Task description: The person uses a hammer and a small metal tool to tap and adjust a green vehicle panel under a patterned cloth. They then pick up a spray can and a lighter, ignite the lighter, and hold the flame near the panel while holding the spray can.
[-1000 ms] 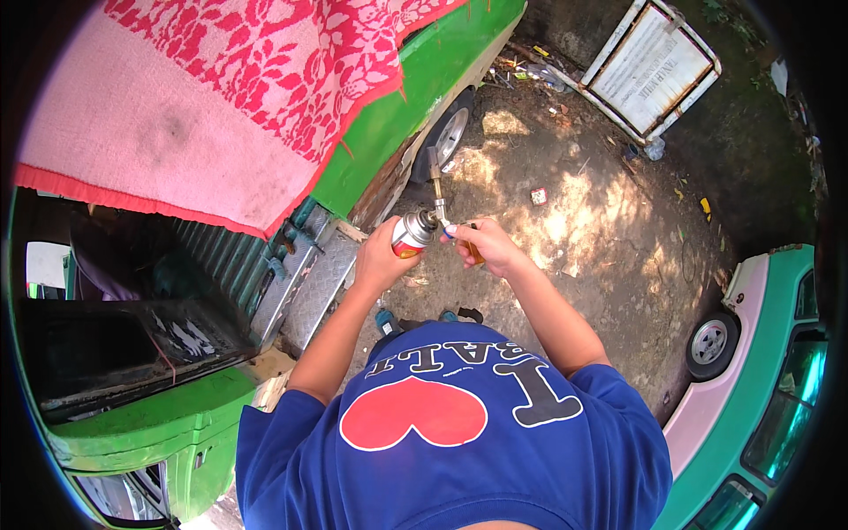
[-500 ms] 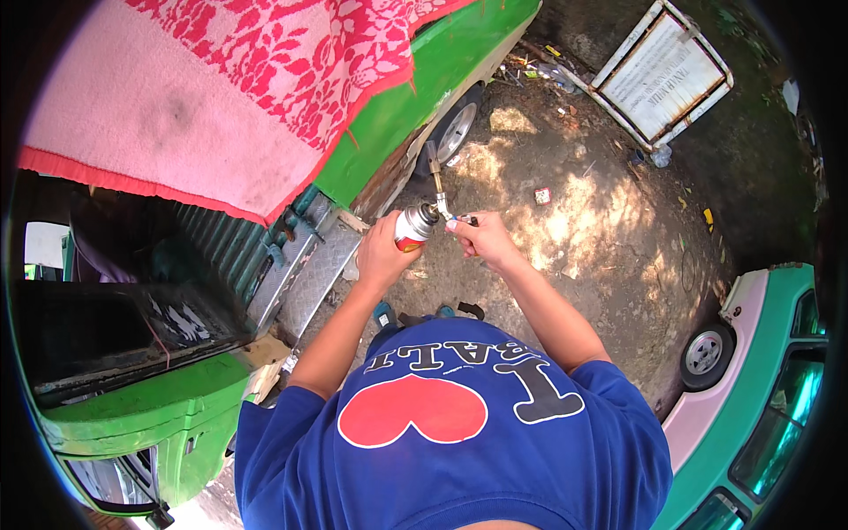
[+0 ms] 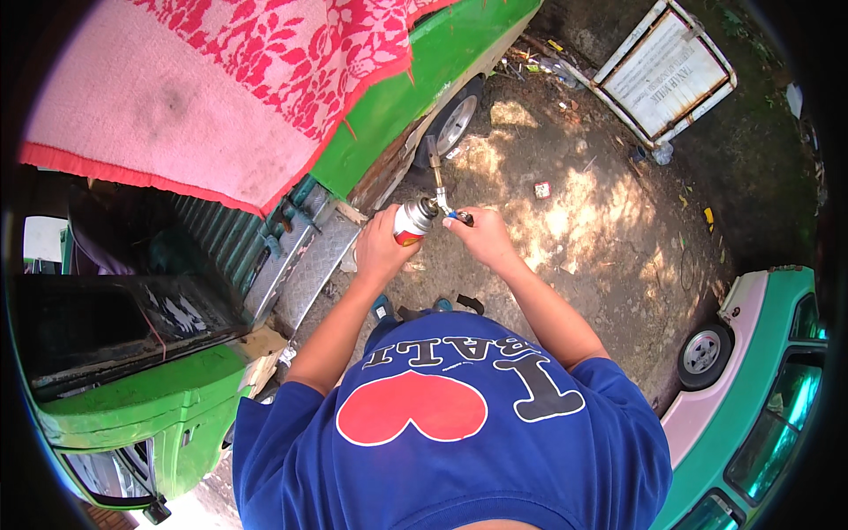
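Wrapped around a white and red gas canister (image 3: 412,223) with a silver top is my left hand (image 3: 378,251). The canister lies tilted, its top turned toward my other hand. Beside that top is a blowtorch head (image 3: 436,173) with a metal tube pointing away from me. My right hand (image 3: 484,240) is closed on the torch head's dark knob end, thumb and fingers pinched together. Torch head and canister top meet or nearly meet; whether they are joined I cannot tell. No flame is visible at the tube.
A green vehicle (image 3: 380,132) partly covered by a pink and red patterned cloth (image 3: 230,106) stands ahead and left. A metal step plate (image 3: 309,265) is near my left arm. At right is a teal and pink van (image 3: 751,353). A rusty white sign (image 3: 662,75) lies far right.
Both hands keep their hold. The canister and the torch head have shifted only very slightly away from me.
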### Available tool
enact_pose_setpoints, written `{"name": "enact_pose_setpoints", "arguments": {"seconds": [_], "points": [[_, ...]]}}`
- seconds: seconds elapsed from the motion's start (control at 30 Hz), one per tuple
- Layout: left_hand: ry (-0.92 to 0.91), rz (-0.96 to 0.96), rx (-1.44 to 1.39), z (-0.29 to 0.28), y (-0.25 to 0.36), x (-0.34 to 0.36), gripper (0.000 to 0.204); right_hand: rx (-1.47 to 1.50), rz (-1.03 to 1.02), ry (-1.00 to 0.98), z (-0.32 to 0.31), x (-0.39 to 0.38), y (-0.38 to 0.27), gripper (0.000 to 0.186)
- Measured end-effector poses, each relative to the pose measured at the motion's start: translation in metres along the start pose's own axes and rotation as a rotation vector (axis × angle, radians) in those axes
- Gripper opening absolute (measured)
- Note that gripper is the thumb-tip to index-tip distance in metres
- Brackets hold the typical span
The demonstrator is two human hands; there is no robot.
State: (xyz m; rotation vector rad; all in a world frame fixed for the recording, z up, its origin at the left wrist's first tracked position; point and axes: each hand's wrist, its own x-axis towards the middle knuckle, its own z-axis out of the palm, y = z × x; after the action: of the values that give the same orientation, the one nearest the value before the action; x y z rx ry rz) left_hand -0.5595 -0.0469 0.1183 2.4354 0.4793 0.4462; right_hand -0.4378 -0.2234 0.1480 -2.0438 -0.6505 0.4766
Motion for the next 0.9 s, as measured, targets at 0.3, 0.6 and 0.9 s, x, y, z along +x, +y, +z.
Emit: {"name": "enact_pose_setpoints", "arguments": {"seconds": [0.3, 0.6, 0.9], "points": [[0.005, -0.005, 0.011, 0.002, 0.001, -0.005, 0.071, -0.119, 0.061, 0.063, 0.001, -0.009, -0.007, 0.033], [-0.043, -0.020, 0.002, 0.001, -0.001, -0.010, 0.074, 0.097, 0.007, -0.056, -0.003, -0.008, 0.010, 0.025], [-0.260, -0.021, -0.731, -0.001, -0.046, -0.023, 0.082, 0.792, 0.204, -0.167, -0.023, 0.005, 0.012, 0.018]]}}
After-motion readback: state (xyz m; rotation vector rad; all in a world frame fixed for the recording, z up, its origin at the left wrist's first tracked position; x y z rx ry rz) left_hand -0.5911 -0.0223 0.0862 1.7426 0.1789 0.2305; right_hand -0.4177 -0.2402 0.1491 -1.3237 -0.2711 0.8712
